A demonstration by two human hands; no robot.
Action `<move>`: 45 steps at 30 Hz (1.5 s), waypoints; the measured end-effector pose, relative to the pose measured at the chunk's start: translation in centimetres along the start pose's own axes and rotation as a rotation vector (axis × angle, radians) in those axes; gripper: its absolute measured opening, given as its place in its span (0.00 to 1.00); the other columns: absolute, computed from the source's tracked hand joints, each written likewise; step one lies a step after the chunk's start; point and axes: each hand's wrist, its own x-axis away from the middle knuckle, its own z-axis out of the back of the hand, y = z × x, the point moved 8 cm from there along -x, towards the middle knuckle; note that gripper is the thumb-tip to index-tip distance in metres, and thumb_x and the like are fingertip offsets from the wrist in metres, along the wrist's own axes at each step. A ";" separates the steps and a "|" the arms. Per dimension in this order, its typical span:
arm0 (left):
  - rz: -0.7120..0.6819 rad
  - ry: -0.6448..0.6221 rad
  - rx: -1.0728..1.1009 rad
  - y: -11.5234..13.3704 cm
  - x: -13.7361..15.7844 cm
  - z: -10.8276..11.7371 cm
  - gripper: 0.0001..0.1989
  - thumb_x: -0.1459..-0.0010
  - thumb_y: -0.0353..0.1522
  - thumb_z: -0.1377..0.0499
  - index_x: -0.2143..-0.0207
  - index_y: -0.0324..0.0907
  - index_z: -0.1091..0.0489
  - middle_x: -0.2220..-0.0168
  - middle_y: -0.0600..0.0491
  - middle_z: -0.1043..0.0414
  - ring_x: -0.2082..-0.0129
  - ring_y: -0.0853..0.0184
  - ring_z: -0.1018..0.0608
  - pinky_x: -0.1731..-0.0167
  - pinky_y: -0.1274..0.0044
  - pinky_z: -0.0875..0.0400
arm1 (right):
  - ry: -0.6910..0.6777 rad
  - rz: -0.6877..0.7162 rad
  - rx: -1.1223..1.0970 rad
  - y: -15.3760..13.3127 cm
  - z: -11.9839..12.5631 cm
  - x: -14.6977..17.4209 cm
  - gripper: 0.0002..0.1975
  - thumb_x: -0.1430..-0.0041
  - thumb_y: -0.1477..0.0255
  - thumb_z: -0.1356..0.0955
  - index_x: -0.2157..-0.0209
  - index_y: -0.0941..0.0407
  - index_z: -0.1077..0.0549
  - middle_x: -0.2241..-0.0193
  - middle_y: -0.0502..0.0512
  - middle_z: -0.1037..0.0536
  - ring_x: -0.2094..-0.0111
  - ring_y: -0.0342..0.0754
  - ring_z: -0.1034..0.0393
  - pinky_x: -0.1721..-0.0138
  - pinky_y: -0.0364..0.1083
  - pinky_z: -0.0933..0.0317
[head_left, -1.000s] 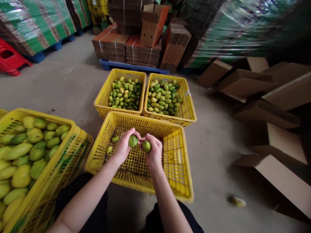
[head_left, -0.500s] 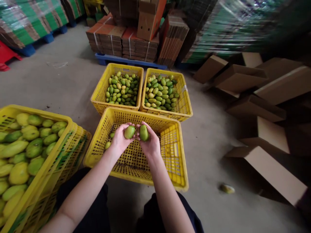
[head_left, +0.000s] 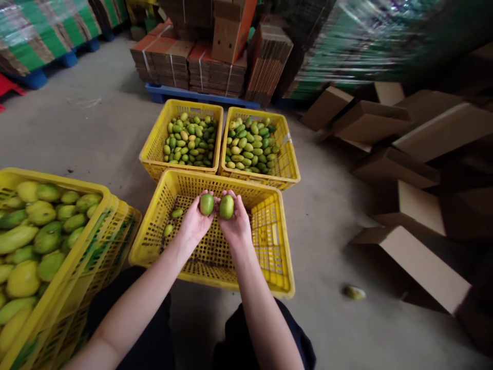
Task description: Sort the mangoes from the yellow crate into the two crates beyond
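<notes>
A green mango [head_left: 207, 204] rests in my left hand [head_left: 193, 224], the fingers curled up around it. My right hand [head_left: 238, 228] cups another green mango [head_left: 226, 207], slightly yellower. Both palms face up, and the hands are side by side with fingertips close together. They hover over a yellow plastic crate [head_left: 271, 241]. Inside it, near its left wall, lie two small mangoes, one green [head_left: 177, 213] and one yellowish [head_left: 168, 230].
Two yellow crates [head_left: 154, 149] [head_left: 290, 156] with many small mangoes stand behind. At left, stacked crates [head_left: 102, 216] hold larger mangoes. Cardboard boxes [head_left: 419, 262] lie at right, near a loose mango [head_left: 354, 292] on the floor. Flattened cartons [head_left: 165, 59] sit on a blue pallet [head_left: 200, 96].
Both mangoes have been turned in my hands and now show more of their upper faces. My hands have opened upward a little. The view has shifted slightly to the right.
</notes>
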 end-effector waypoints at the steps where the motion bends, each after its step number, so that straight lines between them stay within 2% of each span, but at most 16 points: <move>1: -0.001 -0.010 0.000 0.0 0.1 -0.2 0.13 0.33 0.28 0.51 0.68 0.39 0.29 0.67 0.51 0.24 0.68 0.69 0.21 0.64 0.78 0.24 | -0.001 -0.008 0.002 0.0 0.1 0.0 0.06 0.41 0.68 0.33 0.67 0.54 0.25 0.67 0.47 0.20 0.67 0.44 0.25 0.52 0.48 0.29; 6: 0.000 -0.076 -0.012 -0.2 0.4 -1.0 0.11 0.35 0.25 0.50 0.66 0.37 0.28 0.67 0.50 0.24 0.68 0.69 0.21 0.61 0.77 0.24 | 0.022 0.008 -0.002 -0.4 0.2 0.1 0.06 0.45 0.71 0.33 0.67 0.55 0.24 0.67 0.49 0.19 0.64 0.45 0.24 0.49 0.48 0.32; 11: -0.016 -0.058 0.022 -0.1 0.8 -1.2 0.12 0.35 0.25 0.50 0.66 0.37 0.28 0.68 0.50 0.23 0.68 0.69 0.21 0.65 0.79 0.24 | 0.060 0.026 0.077 -1.3 0.4 -0.1 0.08 0.51 0.72 0.30 0.65 0.54 0.25 0.66 0.48 0.20 0.66 0.44 0.25 0.56 0.45 0.29; 15: -0.100 -0.032 0.140 2.7 1.4 -1.4 0.13 0.34 0.27 0.52 0.65 0.38 0.28 0.69 0.52 0.23 0.69 0.70 0.20 0.74 0.82 0.26 | 0.179 0.020 0.581 0.2 3.2 -0.4 0.13 0.53 0.63 0.29 0.65 0.54 0.25 0.67 0.50 0.20 0.72 0.44 0.27 0.72 0.43 0.31; 20: -0.008 0.016 0.218 4.5 1.8 -0.8 0.12 0.35 0.26 0.53 0.66 0.37 0.30 0.71 0.51 0.24 0.74 0.71 0.20 0.83 0.86 0.31 | 0.258 0.032 0.919 4.7 6.0 -1.5 0.13 0.57 0.63 0.31 0.84 0.53 0.37 0.89 0.46 0.37 0.87 0.44 0.41 0.86 0.43 0.47; 22: 0.044 0.060 0.230 4.2 1.8 -0.3 0.11 0.36 0.26 0.52 0.66 0.37 0.31 0.72 0.50 0.25 0.74 0.70 0.20 0.83 0.86 0.31 | 0.235 0.067 1.003 4.5 4.2 -2.6 0.13 0.55 0.62 0.32 0.84 0.53 0.36 0.88 0.47 0.35 0.85 0.46 0.38 0.83 0.45 0.43; 24: 0.068 0.079 0.223 3.9 1.9 0.0 0.10 0.37 0.25 0.51 0.66 0.37 0.31 0.72 0.50 0.25 0.75 0.70 0.20 0.83 0.85 0.30 | 0.189 0.194 1.064 2.2 -0.2 -4.1 0.12 0.51 0.60 0.35 0.76 0.54 0.31 0.78 0.52 0.26 0.76 0.48 0.31 0.74 0.46 0.36; 25: 0.076 0.076 0.216 3.8 1.9 -0.1 0.10 0.37 0.25 0.51 0.66 0.37 0.31 0.73 0.50 0.25 0.76 0.70 0.20 0.83 0.85 0.30 | 0.167 0.318 1.094 0.3 -3.2 -4.8 0.14 0.47 0.58 0.36 0.70 0.54 0.29 0.71 0.54 0.23 0.70 0.49 0.28 0.69 0.46 0.34; 27: 0.078 0.049 0.202 3.8 1.8 -0.3 0.09 0.37 0.25 0.50 0.66 0.37 0.31 0.73 0.51 0.25 0.77 0.70 0.21 0.84 0.85 0.30 | 0.104 0.895 1.336 -4.2 -11.1 -4.6 0.20 0.39 0.60 0.42 0.55 0.57 0.30 0.55 0.62 0.23 0.54 0.52 0.28 0.53 0.50 0.34; 29: 0.059 0.021 0.194 4.3 1.6 -0.5 0.09 0.38 0.25 0.50 0.66 0.37 0.31 0.73 0.51 0.25 0.76 0.70 0.20 0.83 0.85 0.30 | 0.100 1.026 1.409 -5.7 -15.4 -5.6 0.22 0.34 0.62 0.45 0.45 0.56 0.36 0.42 0.63 0.31 0.39 0.52 0.40 0.40 0.52 0.44; 31: 0.038 0.013 0.188 4.7 1.2 -0.3 0.09 0.38 0.25 0.51 0.65 0.37 0.30 0.73 0.51 0.24 0.76 0.70 0.20 0.83 0.85 0.30 | 0.060 0.891 1.837 -4.1 -17.2 -7.4 0.25 0.33 0.66 0.45 0.37 0.57 0.43 0.34 0.66 0.43 0.33 0.55 0.51 0.37 0.55 0.49; 34: 0.036 0.039 0.176 4.8 0.7 0.4 0.10 0.38 0.25 0.51 0.65 0.36 0.30 0.73 0.50 0.25 0.76 0.70 0.20 0.82 0.85 0.29 | -0.190 0.290 2.524 1.2 -12.6 -7.9 0.27 0.34 0.71 0.41 0.35 0.59 0.43 0.33 0.69 0.44 0.32 0.62 0.51 0.39 0.61 0.47; 37: 0.005 0.010 0.143 4.2 0.7 0.4 0.11 0.40 0.25 0.52 0.63 0.37 0.30 0.70 0.48 0.24 0.71 0.66 0.18 0.79 0.82 0.25 | -0.498 -0.102 2.616 4.4 -5.9 -3.3 0.16 0.41 0.70 0.32 0.51 0.54 0.24 0.51 0.61 0.21 0.48 0.57 0.27 0.48 0.52 0.34; 39: -0.034 -0.011 0.081 3.3 0.8 0.3 0.11 0.42 0.24 0.51 0.63 0.38 0.30 0.69 0.48 0.25 0.69 0.64 0.18 0.75 0.79 0.22 | -0.605 -0.286 2.638 5.2 -1.9 0.5 0.17 0.48 0.70 0.27 0.54 0.54 0.22 0.57 0.60 0.18 0.55 0.56 0.22 0.56 0.48 0.29; 42: 0.015 0.007 -0.001 0.2 0.7 0.6 0.10 0.44 0.21 0.48 0.67 0.41 0.30 0.70 0.50 0.26 0.69 0.66 0.19 0.71 0.79 0.21 | -0.637 -0.384 2.687 5.1 1.5 4.5 0.18 0.46 0.76 0.29 0.52 0.61 0.22 0.56 0.68 0.19 0.54 0.60 0.22 0.56 0.52 0.28; 45: 0.152 0.085 -0.035 -3.1 0.1 2.3 0.11 0.46 0.18 0.45 0.70 0.43 0.31 0.70 0.50 0.27 0.69 0.67 0.20 0.70 0.80 0.21 | -0.697 -0.388 2.698 4.8 2.3 5.9 0.14 0.44 0.78 0.30 0.56 0.63 0.21 0.57 0.69 0.19 0.52 0.60 0.23 0.53 0.53 0.29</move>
